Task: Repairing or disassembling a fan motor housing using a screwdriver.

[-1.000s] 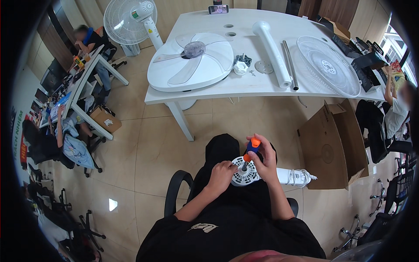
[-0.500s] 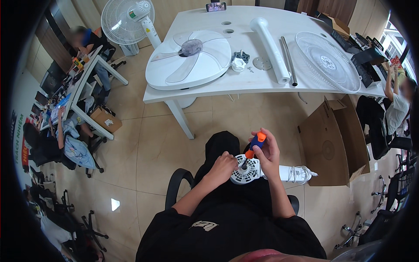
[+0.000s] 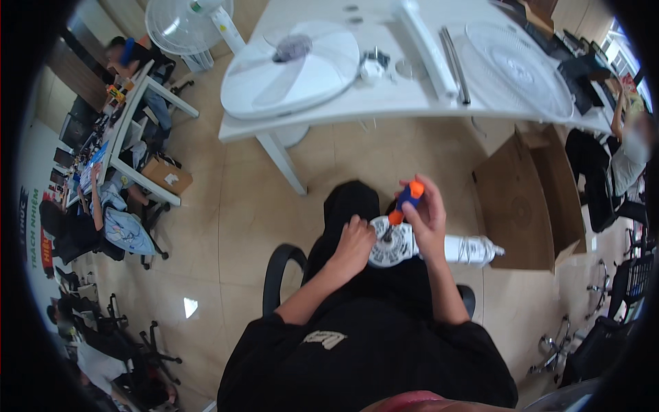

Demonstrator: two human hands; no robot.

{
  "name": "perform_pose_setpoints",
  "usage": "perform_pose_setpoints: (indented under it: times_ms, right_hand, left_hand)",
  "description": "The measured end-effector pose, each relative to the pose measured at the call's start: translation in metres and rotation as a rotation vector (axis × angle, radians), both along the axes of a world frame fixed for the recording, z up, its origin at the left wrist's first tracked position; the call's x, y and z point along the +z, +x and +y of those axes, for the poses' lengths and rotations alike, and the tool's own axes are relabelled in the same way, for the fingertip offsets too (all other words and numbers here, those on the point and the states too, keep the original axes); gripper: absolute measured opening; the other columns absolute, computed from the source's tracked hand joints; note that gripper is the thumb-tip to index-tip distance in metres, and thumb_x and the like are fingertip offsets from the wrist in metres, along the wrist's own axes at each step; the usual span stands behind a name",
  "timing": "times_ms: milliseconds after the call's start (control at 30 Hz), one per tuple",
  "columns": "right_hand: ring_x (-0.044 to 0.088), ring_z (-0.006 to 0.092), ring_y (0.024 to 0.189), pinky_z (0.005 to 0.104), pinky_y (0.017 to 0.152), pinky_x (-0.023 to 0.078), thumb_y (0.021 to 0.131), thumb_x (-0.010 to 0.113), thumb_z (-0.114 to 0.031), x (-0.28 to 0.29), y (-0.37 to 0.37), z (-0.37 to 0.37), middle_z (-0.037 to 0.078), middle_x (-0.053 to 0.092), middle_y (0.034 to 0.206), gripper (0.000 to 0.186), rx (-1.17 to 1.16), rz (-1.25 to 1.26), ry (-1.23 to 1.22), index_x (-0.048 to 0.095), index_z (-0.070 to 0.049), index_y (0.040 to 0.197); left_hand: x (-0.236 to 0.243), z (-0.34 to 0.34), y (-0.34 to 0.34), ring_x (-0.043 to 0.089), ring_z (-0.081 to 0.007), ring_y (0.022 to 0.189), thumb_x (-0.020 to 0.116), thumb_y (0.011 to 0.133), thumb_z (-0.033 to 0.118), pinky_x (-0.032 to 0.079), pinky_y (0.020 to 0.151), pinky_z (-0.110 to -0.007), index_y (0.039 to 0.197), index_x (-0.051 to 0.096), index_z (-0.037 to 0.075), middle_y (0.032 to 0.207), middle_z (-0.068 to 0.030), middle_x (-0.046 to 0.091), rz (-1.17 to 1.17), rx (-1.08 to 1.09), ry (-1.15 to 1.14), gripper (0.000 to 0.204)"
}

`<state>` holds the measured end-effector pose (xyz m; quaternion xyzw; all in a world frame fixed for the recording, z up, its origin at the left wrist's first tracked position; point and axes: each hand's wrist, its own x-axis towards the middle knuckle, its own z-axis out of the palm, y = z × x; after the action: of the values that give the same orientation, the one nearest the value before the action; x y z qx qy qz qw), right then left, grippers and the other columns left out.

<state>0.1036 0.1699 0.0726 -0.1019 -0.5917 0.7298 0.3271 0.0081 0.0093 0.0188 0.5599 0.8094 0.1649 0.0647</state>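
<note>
Well, the big white table (image 3: 395,99) with the straight metal-looking leg (image 3: 283,161) filled the far side, and everything sat off it! Beyond its left end stood a white pedestal fan (image 3: 182,24); off its near right edge, a brown cardboard box (image 3: 518,206), flaps open. On the table's left half lay a rounded white plastic base (image 3: 322,89) bearing clear fan blades (image 3: 271,86); on its right half, a round pale wire-look grille (image 3: 515,65). Between them, a thick white tube (image 3: 425,51), and just beside it a slim metal rod (image 3: 456,65).

Now the action, on the person's side of the table: a round white vented fan head (image 3: 392,257) lay across the lap (image 3: 351,206), its white neck (image 3: 463,248) pointing right! The left hand (image 3: 355,242) had its fingers bunched against the head's left rim; whether they pinched anything, you couldn't tell. The right hand (image 3: 431,218) was closed around a blue-and-orange screwdriver (image 3: 409,199), its shaft slanting down to the head's middle, though blurred.
</note>
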Motion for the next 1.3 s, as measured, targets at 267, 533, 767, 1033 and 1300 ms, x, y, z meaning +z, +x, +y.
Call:
perform_pose_setpoints:
  times_ms: [267,533,767,1033,1300]
  right_hand:
    - [0.063,0.024,0.117,0.0372,0.104,0.05,0.096,0.062,-0.001,0.026,-0.006,-0.001,0.018,0.056,0.136,0.054,-0.032,-0.008,0.049,0.042,-0.003,0.146]
    - [0.065,0.0248,0.115,0.038,0.1,0.053,0.097,0.062,-0.002,0.02,-0.001,-0.008,0.019,0.058,0.133,0.053,-0.088,0.011,0.03,0.043,-0.004,0.146]
    - [0.066,0.0269,0.115,0.0397,0.101,0.053,0.094,0.064,0.0,0.012,-0.008,-0.013,0.02,0.06,0.133,0.054,-0.051,0.0,0.166,0.044,-0.002,0.145]
    - [0.066,0.0269,0.115,0.04,0.102,0.052,0.093,0.065,0.001,0.009,-0.013,-0.015,0.02,0.061,0.132,0.053,-0.05,-0.029,0.221,0.046,-0.002,0.143]
    - [0.066,0.0273,0.116,0.0394,0.101,0.053,0.092,0.066,0.001,0.007,-0.015,-0.018,0.019,0.061,0.133,0.053,-0.047,-0.036,0.271,0.048,-0.002,0.141]
  left_hand:
    - [0.027,0.004,-0.007,0.058,-0.0352,0.088,0.07,0.084,0.005,0.048,0.081,-0.045,0.086,0.067,-0.004,0.085,-0.0187,0.065,-0.138,0.12,0.111,0.01]
    - [0.023,-0.016,-0.012,0.062,-0.0301,0.091,0.074,0.084,0.009,0.051,0.082,-0.042,0.095,0.076,0.0,0.089,-0.0117,0.068,-0.343,0.145,0.269,0.014]
    - [0.013,-0.022,-0.006,0.059,-0.0257,0.093,0.077,0.084,0.013,0.05,0.082,-0.04,0.103,0.079,0.006,0.091,-0.0066,0.062,-0.277,0.126,0.262,0.02]
    - [0.013,-0.019,-0.01,0.059,-0.0251,0.091,0.078,0.084,0.014,0.05,0.08,-0.039,0.1,0.079,0.007,0.09,-0.0064,0.062,-0.289,0.122,0.264,0.018]
    - [0.012,-0.019,-0.009,0.061,-0.0255,0.093,0.078,0.083,0.014,0.051,0.081,-0.04,0.099,0.079,0.006,0.091,-0.0068,0.063,-0.287,0.125,0.264,0.018]
